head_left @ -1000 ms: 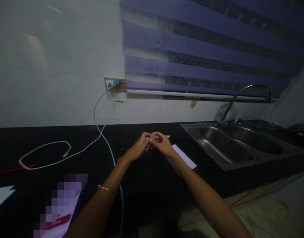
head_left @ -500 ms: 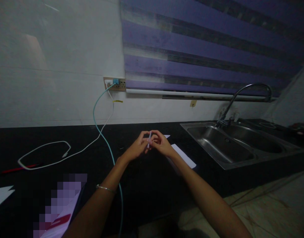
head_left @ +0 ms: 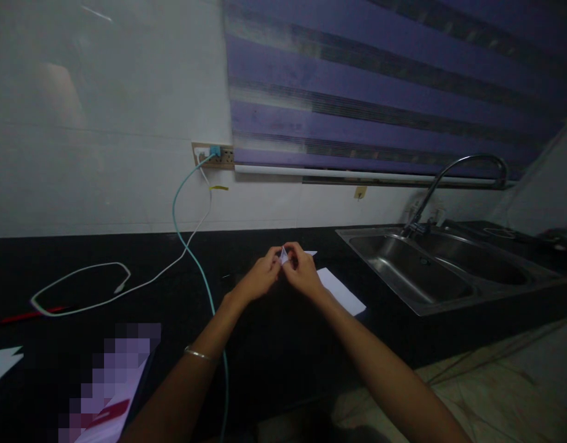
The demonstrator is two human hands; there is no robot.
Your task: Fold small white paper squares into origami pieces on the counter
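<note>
Between my two hands is a small piece of folded white paper (head_left: 284, 255), its visible part shaped like a narrow triangle with the point up. My left hand (head_left: 261, 274) pinches its left side, and my right hand (head_left: 302, 271) grips the right side with thumb and fingers. Both hands are raised a little over the black countertop. Just right of my right wrist lies a white sheet of paper (head_left: 344, 292), partly covered by the forearm. Behind my right hand the tip of another white paper (head_left: 313, 253) shows.
A steel double sink (head_left: 412, 264) with a curved faucet (head_left: 468, 157) is set in at the right. A teal cable (head_left: 201, 267) runs from the wall outlet (head_left: 225, 156) under my left forearm. A white cable (head_left: 80, 268) loops at left, near a red pen-like object (head_left: 24, 315).
The folded paper has turned: its thin edge showed before, and now a wider triangular face is visible. My fingers have drawn in closer around it.
</note>
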